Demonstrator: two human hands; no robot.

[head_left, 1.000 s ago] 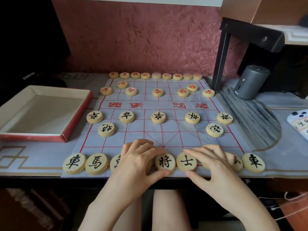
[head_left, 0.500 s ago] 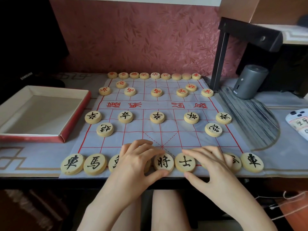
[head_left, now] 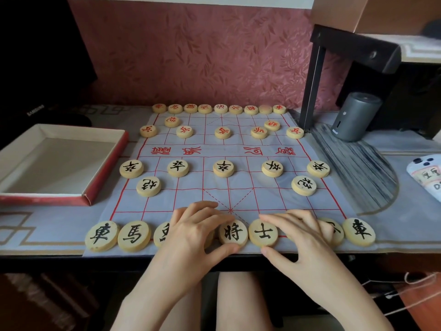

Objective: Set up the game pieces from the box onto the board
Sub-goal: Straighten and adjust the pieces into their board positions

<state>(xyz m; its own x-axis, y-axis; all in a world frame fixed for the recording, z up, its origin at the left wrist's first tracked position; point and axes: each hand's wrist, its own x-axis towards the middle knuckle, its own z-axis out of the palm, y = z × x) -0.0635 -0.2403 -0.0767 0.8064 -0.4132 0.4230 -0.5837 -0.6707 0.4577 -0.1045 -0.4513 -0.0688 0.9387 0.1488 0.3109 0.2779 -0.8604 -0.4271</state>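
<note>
Straightening near row; left hand [head_left: 191, 235] pinches pale round wooden general disc [head_left: 235, 235]; right hand [head_left: 303, 237] pinches matching adviser disc [head_left: 262, 232]; next, centre these 2.

We are reading black 車, 馬, 將, 士 on the near-row pieces [head_left: 133, 236], 卒 on the pawn row [head_left: 177, 167], SAMSUNG on the monitor [head_left: 35, 110].
</note>
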